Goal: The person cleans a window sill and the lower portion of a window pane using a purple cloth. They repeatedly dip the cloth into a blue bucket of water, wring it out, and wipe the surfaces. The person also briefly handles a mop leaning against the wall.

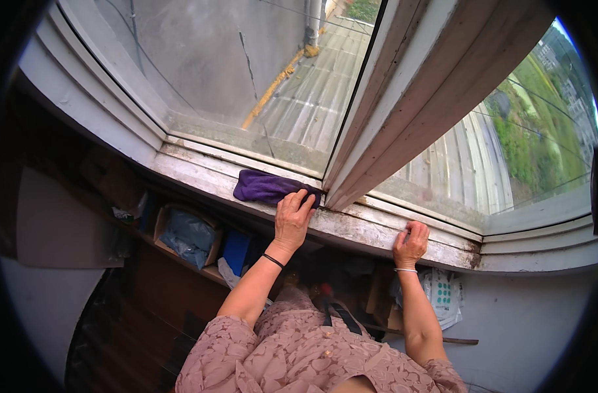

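My left hand (292, 221) is on the right end of a folded purple cloth (264, 187), its fingertips gripping the fabric. The cloth lies on the white window sill (195, 172), just left of the thick window post (377, 162). On the other side of that post, my right hand (412, 243) rests at the sill with its fingers bent and the thumb apart; I see nothing in it. Flaking paint and dark dirt mark the sill, most heavily near its right corner.
Glass panes (205, 73) rise behind the sill on both sides of the post. Below it stand a cardboard box (164, 223) holding a grey-blue plastic bag (188, 236), a blue box (237, 251) and a white printed bag (443, 297). A thin stick (458, 340) juts out at lower right.
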A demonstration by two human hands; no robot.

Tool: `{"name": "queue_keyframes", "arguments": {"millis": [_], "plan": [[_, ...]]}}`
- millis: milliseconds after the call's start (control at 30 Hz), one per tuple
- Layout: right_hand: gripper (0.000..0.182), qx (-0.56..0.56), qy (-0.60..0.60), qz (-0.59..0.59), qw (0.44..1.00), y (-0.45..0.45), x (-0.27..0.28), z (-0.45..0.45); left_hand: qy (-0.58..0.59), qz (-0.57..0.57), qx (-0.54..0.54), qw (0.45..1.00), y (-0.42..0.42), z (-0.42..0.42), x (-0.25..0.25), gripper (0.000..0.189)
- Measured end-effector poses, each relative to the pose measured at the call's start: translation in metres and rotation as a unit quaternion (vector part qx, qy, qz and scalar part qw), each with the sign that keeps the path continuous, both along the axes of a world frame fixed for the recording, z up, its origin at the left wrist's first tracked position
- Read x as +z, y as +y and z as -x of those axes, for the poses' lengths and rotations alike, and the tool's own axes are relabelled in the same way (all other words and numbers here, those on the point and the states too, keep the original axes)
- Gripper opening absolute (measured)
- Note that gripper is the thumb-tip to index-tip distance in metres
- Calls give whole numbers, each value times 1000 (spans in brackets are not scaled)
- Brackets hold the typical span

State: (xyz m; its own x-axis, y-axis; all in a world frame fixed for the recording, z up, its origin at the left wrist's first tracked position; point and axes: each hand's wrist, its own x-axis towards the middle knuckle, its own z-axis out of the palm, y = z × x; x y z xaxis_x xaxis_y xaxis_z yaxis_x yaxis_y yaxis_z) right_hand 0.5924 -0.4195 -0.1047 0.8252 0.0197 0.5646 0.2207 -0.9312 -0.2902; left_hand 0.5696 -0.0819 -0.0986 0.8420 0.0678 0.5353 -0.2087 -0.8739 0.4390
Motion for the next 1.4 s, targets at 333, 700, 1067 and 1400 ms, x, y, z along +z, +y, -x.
{"name": "queue_keyframes", "arguments": {"millis": [333,700,1067,1400], "plan": [[18,-15,11,-12,1000,6,1,2,-14,23,42,999,-32,-16,-9,22],[18,-6,4,-11,1000,4,0,0,13,-23,0,1000,16,-11,1,26],[19,-5,16,-10,1000,3,0,1,22,-26,19,999,36,-7,1,27],[21,32,2,-14,999,-8,-5,0,-7,-65,51,997,85,-5,-1,30]]}}
